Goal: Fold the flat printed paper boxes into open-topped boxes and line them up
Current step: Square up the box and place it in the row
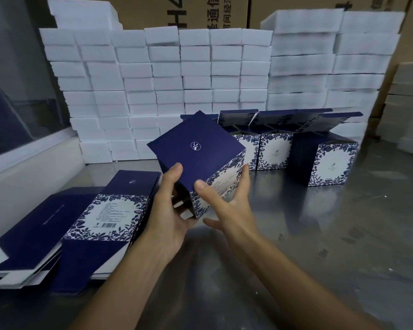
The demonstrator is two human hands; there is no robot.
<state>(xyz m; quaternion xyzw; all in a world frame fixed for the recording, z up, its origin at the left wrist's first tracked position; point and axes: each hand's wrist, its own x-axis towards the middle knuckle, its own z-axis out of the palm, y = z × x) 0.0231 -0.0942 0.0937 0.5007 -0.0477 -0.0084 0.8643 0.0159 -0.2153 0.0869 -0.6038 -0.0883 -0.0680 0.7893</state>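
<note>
Now, mid-fold: one box [198, 160] is held tilted in the air above the metal table [332, 234], its solid navy panel facing up and toward the camera, a leaf-printed side facing right. The left hand [169, 210] cups it from below, thumb lying on the navy panel, fingers curled under the lower corner. The right hand [227, 206] is spread wide, thumb pressing the panel's near edge, fingers reaching round the printed side.

Finished boxes [296, 148] stand in a row behind it, tops open, flaps up, in front of a wall of white foam blocks [167, 75]. The flat stack [93, 220] lies at left, fanned out.

Risks, as judged:
- Whether the navy panel's tabs are locked cannot be seen. If not, it may spring open once set down.
- Thumb pressure near the edge could crease the card.
- The grip is at one corner only; the box could twist or slip onto the table.
- Setting it into the row carelessly could knock a neighbour or bend its raised flaps.
- The fanned stack sits near the left forearm; a brush could slide sheets off.
</note>
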